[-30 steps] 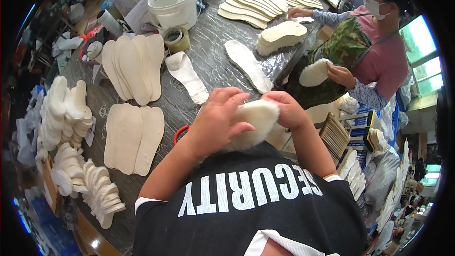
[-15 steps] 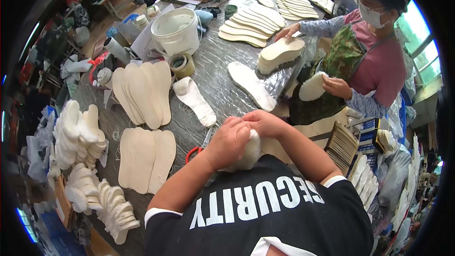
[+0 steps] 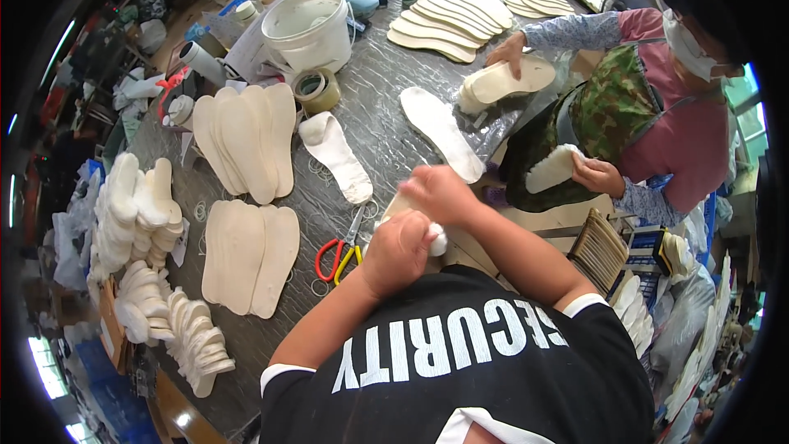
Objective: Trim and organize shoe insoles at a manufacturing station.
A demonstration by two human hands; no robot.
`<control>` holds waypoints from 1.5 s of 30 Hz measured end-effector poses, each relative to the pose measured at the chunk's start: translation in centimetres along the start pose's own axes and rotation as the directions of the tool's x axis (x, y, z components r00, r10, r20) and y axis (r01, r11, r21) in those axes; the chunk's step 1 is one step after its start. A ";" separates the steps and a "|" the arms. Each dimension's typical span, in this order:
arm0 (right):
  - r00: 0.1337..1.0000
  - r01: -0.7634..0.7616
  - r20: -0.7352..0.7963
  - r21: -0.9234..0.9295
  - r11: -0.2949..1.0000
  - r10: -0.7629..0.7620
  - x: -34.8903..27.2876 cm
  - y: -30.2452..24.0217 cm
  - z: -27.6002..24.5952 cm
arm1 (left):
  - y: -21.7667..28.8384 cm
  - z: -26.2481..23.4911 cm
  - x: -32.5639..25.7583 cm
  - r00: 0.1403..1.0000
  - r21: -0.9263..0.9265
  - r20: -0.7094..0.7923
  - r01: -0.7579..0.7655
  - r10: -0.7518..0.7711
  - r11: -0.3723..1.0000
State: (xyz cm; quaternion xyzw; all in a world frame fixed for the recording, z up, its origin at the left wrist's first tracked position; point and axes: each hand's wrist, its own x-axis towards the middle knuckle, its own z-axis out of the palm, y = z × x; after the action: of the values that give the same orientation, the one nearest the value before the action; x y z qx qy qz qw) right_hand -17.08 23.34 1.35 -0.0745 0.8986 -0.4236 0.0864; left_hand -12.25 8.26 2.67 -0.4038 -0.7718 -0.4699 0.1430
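A fleece insole, cream on one side with white pile (image 3: 439, 240) on the other, is bunched up just in front of my chest. My left hand (image 3: 399, 252) is closed round it, and the fluffy pile pokes out beside the thumb. My right hand (image 3: 441, 196), a little blurred, is closed at the insole's far edge; its fingertips are partly hidden. Left of my hands lie scissors (image 3: 337, 258) with red and yellow handles. Their blades point toward a white insole (image 3: 335, 158) lying flat on the table. Another long white insole (image 3: 442, 133) rests farther right.
Two fanned groups of cream insoles (image 3: 246, 144) (image 3: 251, 259) lie at left, with fluffy insole piles (image 3: 131, 218) beyond. A white bucket (image 3: 308, 33) and tape roll (image 3: 316, 90) stand behind. At right, a co-worker (image 3: 633, 107) handles an insole stack (image 3: 514, 80) and a fleece insole (image 3: 549, 169).
My right hand has moved up and away from my left, showing more of the insole's cream side. The scissors' handles are now uncovered. The co-worker's stack has been shifted and tilted.
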 end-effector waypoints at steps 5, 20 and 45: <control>0.988 -0.084 -0.131 0.004 0.996 0.084 4.4 5.1 0.0 | 2.9 0.5 0.2 0.978 0.044 0.057 0.197 -0.199 0.979; 0.942 -0.168 -0.334 -0.436 0.884 0.015 16.9 17.8 -1.3 | 33.8 -15.6 -23.3 -0.250 -0.053 -0.963 0.545 0.103 0.837; 0.645 -0.760 0.756 0.650 0.013 -0.108 -11.4 -3.1 12.0 | 20.5 0.8 -17.5 0.061 -0.781 -0.612 0.113 -0.789 0.614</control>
State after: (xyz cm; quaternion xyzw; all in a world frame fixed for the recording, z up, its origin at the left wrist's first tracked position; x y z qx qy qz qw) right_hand -3.14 14.82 -2.70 0.1016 0.2796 -0.8064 0.5111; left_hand 14.51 5.17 4.22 0.2285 -0.4352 -0.8229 0.2851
